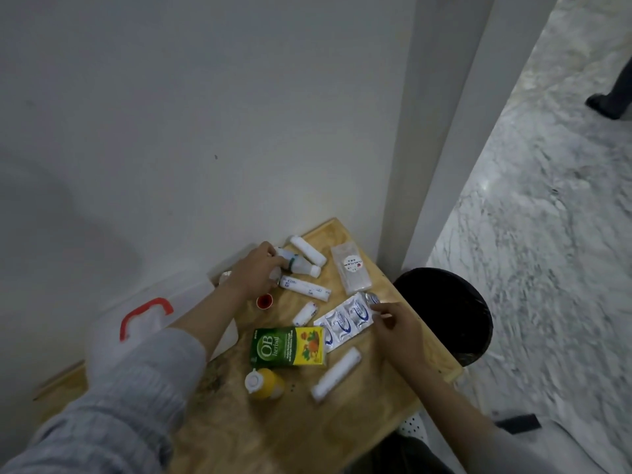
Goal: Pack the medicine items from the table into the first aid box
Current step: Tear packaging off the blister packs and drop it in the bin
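Medicine items lie on a wooden table point(270, 436). My left hand point(254, 271) closes around a small white bottle point(301, 265) near the back. My right hand point(393, 323) pinches the end of a silver sachet strip point(345, 319). A green and yellow herbal box point(289, 347), a yellow bottle point(265, 383), a red cap point(264, 301), a clear packet point(352, 268) and several white bandage rolls point(337, 374) lie between them. The white first aid box point(160, 323) with a red handle point(145, 314) sits at the left, partly hidden by my left arm.
A white wall rises directly behind the table. A black round bin point(448, 313) stands off the table's right edge, with marble floor point(547, 234) beyond. A small dark object point(519, 422) lies on the floor at the right.
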`<state>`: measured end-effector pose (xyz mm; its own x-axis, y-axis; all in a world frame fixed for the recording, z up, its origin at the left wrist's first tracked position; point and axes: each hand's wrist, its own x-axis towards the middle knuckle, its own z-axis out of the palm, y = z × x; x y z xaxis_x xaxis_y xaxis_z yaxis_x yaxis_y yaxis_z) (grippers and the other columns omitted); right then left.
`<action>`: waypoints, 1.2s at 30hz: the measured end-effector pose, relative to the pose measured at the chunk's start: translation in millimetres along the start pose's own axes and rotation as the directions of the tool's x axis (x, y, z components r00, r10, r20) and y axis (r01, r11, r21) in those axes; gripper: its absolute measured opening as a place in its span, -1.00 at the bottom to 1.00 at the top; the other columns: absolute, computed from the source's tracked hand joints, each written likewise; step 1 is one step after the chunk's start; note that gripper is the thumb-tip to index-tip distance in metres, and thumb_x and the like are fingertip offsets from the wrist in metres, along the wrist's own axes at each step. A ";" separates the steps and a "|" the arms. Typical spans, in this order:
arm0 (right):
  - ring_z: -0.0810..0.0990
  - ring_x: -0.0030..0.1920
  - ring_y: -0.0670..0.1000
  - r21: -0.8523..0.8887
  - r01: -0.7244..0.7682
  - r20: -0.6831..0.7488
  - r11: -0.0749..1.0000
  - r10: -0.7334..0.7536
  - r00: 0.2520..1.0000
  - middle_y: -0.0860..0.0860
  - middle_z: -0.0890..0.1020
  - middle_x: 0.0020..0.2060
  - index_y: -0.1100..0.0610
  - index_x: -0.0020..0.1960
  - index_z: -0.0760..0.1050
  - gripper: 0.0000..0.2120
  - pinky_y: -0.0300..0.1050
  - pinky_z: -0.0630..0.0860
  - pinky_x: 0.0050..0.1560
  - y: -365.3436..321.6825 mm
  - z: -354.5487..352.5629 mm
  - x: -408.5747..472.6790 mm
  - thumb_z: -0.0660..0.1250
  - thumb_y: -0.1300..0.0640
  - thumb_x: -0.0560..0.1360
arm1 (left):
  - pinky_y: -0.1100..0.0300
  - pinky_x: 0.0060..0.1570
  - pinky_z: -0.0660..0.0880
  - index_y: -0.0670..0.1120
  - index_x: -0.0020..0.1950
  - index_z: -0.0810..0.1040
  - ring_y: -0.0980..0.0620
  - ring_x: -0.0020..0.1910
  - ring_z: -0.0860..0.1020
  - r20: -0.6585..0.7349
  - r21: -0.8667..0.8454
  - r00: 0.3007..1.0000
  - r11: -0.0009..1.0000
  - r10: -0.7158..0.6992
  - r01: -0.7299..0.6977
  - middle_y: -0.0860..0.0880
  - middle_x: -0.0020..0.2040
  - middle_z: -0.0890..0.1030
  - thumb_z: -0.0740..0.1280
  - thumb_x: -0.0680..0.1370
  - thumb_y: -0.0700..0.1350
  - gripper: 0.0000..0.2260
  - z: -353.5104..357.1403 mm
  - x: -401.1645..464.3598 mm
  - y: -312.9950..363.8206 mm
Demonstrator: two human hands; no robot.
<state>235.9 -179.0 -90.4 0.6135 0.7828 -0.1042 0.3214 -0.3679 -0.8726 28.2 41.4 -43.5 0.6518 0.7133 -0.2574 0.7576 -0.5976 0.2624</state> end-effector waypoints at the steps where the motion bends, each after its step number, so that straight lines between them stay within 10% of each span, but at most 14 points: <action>1: 0.59 -0.18 0.00 0.014 0.004 -0.009 1.000 -0.004 1.000 0.06 0.65 -0.12 0.16 -0.03 0.62 -0.84 -0.32 0.44 -0.17 -2.2 -1.3 -0.3 0.36 0.31 0.42 | -0.07 0.01 0.48 -0.06 0.18 0.56 -0.09 0.08 0.45 -0.011 -0.001 1.000 1.000 -0.004 0.004 -0.10 0.16 0.40 0.43 0.41 -0.17 -0.66 0.0 -0.9 -0.8; 11: 0.61 -0.22 -0.14 0.111 0.064 -0.100 0.992 -0.053 0.994 -0.03 0.65 -0.17 0.13 -0.02 0.62 -0.85 -0.46 0.48 -0.23 -24.8 -17.5 4.4 0.38 0.28 0.44 | 0.11 -0.34 0.31 -0.16 0.01 0.62 -0.19 -0.15 0.53 -0.219 0.170 0.972 0.984 0.082 -0.045 -0.16 -0.10 0.54 0.25 0.49 -0.35 -0.79 -38.1 -6.8 -11.4; 22: 0.60 -0.18 -0.16 0.267 0.012 -0.247 0.964 0.057 0.967 -0.01 0.65 -0.23 0.16 0.01 0.63 -0.84 -0.38 0.50 -0.15 -48.9 -73.1 43.5 0.39 0.23 0.44 | 0.09 -0.14 0.50 -0.15 0.02 0.63 -0.06 -0.25 0.55 -0.496 -0.210 0.866 0.976 -0.054 -0.059 -0.10 -0.13 0.60 0.34 0.51 -0.22 -0.87 -121.3 -2.0 35.6; 36: 0.60 -0.03 0.23 0.137 -0.341 -0.334 0.930 0.367 0.868 0.28 0.63 -0.03 0.34 0.06 0.54 -0.77 0.05 0.53 0.00 58.9 -171.6 99.1 0.24 0.21 0.53 | 0.12 -0.25 0.47 -0.09 -0.26 0.51 -0.07 -0.25 0.56 -0.155 -0.405 0.987 0.914 -0.039 -0.028 -0.05 -0.29 0.60 0.33 0.42 -0.15 -0.93 15.6 140.1 257.1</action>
<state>439.4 -209.1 -70.2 0.8916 0.3765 -0.2515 -0.0090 -0.5406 -0.8413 314.9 -18.0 -26.5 0.6090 0.7840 -0.1199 0.6605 -0.4176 0.6240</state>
